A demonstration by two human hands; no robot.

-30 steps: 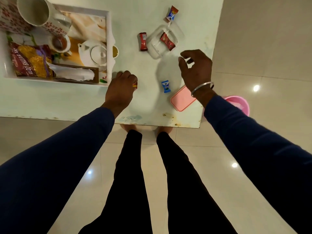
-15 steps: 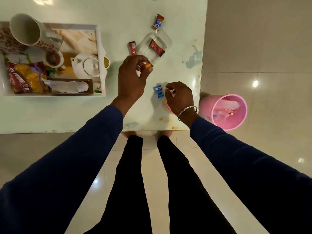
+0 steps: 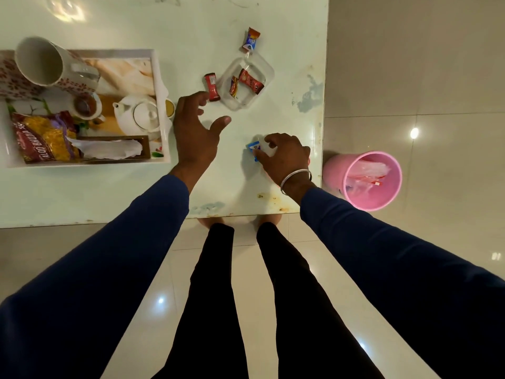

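Gathering candies into the clear container (image 3: 269, 75), now holding two, the person is reaching a spread, empty left hand (image 3: 194, 132) toward the red candy (image 3: 212, 87) beside it while the right hand (image 3: 287, 157) is pinching the blue candy (image 3: 252, 147) on the table (image 3: 109, 192); a blue-orange candy (image 3: 251, 41) is lying beyond.
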